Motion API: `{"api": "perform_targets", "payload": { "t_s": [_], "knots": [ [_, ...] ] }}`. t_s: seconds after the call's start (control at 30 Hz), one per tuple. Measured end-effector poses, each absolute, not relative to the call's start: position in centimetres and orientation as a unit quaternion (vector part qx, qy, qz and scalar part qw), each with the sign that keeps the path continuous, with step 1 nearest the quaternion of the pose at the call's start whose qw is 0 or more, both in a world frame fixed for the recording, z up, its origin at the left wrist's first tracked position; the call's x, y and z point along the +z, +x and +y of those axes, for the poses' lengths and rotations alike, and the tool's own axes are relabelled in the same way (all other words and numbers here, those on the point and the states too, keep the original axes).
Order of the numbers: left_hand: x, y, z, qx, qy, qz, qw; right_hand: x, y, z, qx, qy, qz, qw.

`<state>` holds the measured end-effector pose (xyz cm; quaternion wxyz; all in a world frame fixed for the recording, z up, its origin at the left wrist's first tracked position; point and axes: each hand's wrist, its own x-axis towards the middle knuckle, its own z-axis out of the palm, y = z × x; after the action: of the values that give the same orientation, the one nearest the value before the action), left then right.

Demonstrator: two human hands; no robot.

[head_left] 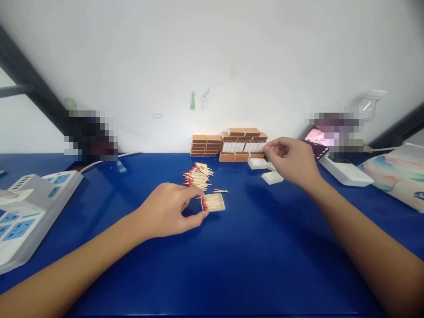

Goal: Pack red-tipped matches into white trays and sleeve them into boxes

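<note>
My left hand (pixel 175 207) pinches the left end of a small white matchbox tray (pixel 222 204) between thumb and fingers. Matches (pixel 213 202) lie side by side in it, red heads to the left. My right hand (pixel 291 159) is at the right end of the stacked matchboxes (pixel 235 157), thumb and forefinger closed on the end matchbox of the upright row; the fingers partly hide it. Just behind the tray lies a loose heap of matches (pixel 198 176), with a few stray matches (pixel 220 191) beside it. White empty trays (pixel 272 177) rest below my right hand.
A second stack of matchboxes (pixel 205 145) stands against the white wall. At left are a power strip (pixel 62 190) and a cable (pixel 96 162). To the right are a phone (pixel 316 141), a white device (pixel 347 172) and a colourful packet (pixel 394 176) on the blue table (pixel 215 265).
</note>
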<state>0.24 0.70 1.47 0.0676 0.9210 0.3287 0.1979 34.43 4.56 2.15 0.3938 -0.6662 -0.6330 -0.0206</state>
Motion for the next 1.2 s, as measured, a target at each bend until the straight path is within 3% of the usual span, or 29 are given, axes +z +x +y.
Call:
{"api": "perform_targets", "payload": {
  "t_s": [0.57,1.2],
  "knots": [
    [1.5,0.2,0.2,0.192,0.929,0.309,0.073,3.6,38.4,6.4,0.088,-0.761,-0.481,0.426],
    [1.3,-0.2,0.7,0.206,0.919,0.335,0.031,0.8,40.4,7.1,0.047,-0.680,-0.694,0.230]
  ]
}}
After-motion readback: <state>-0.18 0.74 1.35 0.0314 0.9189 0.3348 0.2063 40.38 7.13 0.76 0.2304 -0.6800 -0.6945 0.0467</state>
